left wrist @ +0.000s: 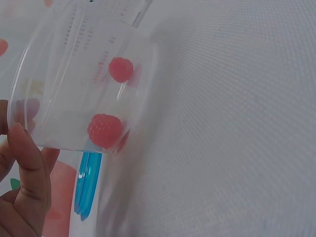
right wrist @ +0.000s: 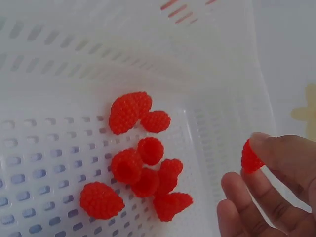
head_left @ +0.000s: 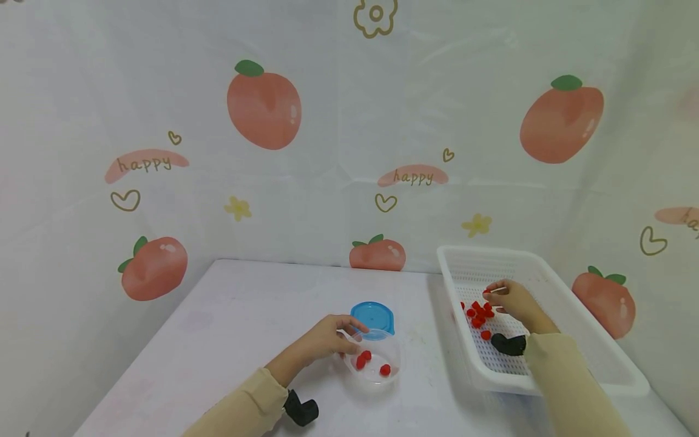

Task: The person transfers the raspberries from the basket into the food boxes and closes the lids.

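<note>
My left hand point(head_left: 327, 337) pinches the rim of a clear plastic tub point(head_left: 377, 381), thumb on one side of the wall and fingers on the other. A few red raspberries point(head_left: 385, 369) lie at the tub's bottom; the left wrist view shows two of them through the side. Over the white basket point(head_left: 491, 250), my right hand point(head_left: 516, 303) holds one raspberry point(right wrist: 251, 157) between thumb and fingers, above the basket floor. Several more raspberries point(right wrist: 127, 165) lie loosely grouped on that perforated floor, to the left of the hand.
A blue round lid point(head_left: 372, 315) lies on the white table point(head_left: 262, 303) just behind the tub. The basket's high walls stand at the table's right side. Black devices point(head_left: 302, 409) sit at both wrists. A fruit-printed curtain point(head_left: 338, 121) hangs behind the table.
</note>
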The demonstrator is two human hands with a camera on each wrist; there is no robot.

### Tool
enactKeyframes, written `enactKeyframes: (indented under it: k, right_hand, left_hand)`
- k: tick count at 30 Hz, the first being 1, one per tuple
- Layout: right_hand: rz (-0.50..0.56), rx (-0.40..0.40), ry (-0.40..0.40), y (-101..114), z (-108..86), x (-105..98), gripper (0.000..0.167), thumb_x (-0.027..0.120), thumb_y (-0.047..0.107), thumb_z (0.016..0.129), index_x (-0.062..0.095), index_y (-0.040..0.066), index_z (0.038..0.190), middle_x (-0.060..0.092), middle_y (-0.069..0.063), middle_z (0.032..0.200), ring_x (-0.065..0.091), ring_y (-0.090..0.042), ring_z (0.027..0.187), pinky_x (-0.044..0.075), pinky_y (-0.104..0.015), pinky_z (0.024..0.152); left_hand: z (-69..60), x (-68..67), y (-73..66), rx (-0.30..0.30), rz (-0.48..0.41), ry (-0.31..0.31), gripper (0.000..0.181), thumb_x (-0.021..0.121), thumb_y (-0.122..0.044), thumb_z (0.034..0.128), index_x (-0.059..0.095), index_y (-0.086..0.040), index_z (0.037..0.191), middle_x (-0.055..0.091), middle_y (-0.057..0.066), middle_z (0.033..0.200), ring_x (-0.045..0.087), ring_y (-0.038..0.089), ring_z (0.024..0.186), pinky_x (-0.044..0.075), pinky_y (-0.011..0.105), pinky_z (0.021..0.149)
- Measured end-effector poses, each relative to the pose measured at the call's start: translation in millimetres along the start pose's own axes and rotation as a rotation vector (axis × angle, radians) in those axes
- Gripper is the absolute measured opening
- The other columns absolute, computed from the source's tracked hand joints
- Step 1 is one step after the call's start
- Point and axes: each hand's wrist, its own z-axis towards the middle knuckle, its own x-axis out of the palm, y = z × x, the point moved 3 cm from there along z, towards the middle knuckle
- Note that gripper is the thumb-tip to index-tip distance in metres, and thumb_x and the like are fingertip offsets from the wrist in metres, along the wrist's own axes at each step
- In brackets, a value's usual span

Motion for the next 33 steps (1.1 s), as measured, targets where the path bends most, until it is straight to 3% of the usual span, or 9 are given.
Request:
enactKeyframes:
  k: [5,10,15,21,27,33]
  right_hand:
    - [-0.009,-0.069,-0.047,8.1,-1.7,0.7,0.044,0.057,0.023,0.098,0.045,-0.012,0.122,0.057,-0.033,0.118,0.062,-0.040,0.103,0.054,-0.043,0.088]
    - [-0.020,-0.096,-0.098,18.5,-4.8,1.1,0.049,0.056,0.030,0.098,0.046,-0.009,0.124,0.054,-0.032,0.121,0.061,-0.042,0.106,0.057,-0.034,0.083]
    - [0.014,-0.129,-0.136,30.5,-7.8,1.5,0.046,0.055,0.026,0.099,0.045,-0.009,0.125,0.054,-0.032,0.121,0.061,-0.039,0.104,0.056,-0.026,0.078]
    - [0.066,-0.153,-0.156,42.4,-9.3,3.7,0.047,0.055,0.028,0.099,0.045,-0.007,0.128,0.055,-0.028,0.121,0.064,-0.017,0.094,0.053,-0.016,0.074]
    - [0.112,-0.177,-0.180,55.5,-15.1,8.3,0.049,0.055,0.032,0.098,0.045,-0.005,0.129,0.054,-0.025,0.121,0.059,0.002,0.085,0.054,-0.016,0.077]
    - [0.161,-0.230,-0.169,69.3,-21.0,15.1,0.047,0.056,0.029,0.098,0.045,-0.004,0.129,0.055,-0.025,0.121,0.058,0.010,0.082,0.054,-0.017,0.078]
  left_hand:
    - [0.4,0.1,0.6,-0.002,0.004,-0.001,0.030,0.077,-0.012,0.0805,0.069,-0.015,0.109,0.063,0.005,0.100,0.058,0.017,0.078,0.055,0.029,0.064]
    - [0.8,-0.4,0.7,0.006,-0.005,0.002,0.029,0.077,-0.012,0.0809,0.069,-0.015,0.109,0.063,0.005,0.099,0.058,0.017,0.077,0.055,0.028,0.064]
    - [1.3,-0.7,1.0,0.011,-0.018,0.009,0.029,0.076,-0.011,0.0813,0.069,-0.014,0.109,0.063,0.005,0.098,0.058,0.017,0.074,0.054,0.027,0.062]
    - [0.4,-1.1,0.7,0.015,-0.020,0.008,0.029,0.076,-0.011,0.0808,0.069,-0.014,0.109,0.063,0.005,0.098,0.058,0.017,0.074,0.054,0.027,0.062]
    - [0.4,-1.2,1.0,0.018,-0.018,0.007,0.029,0.076,-0.010,0.0806,0.069,-0.014,0.109,0.063,0.005,0.098,0.058,0.017,0.074,0.054,0.027,0.062]
    - [-0.5,-1.1,0.1,0.016,-0.026,0.010,0.029,0.076,-0.010,0.0807,0.069,-0.014,0.109,0.063,0.006,0.100,0.058,0.017,0.075,0.054,0.028,0.063]
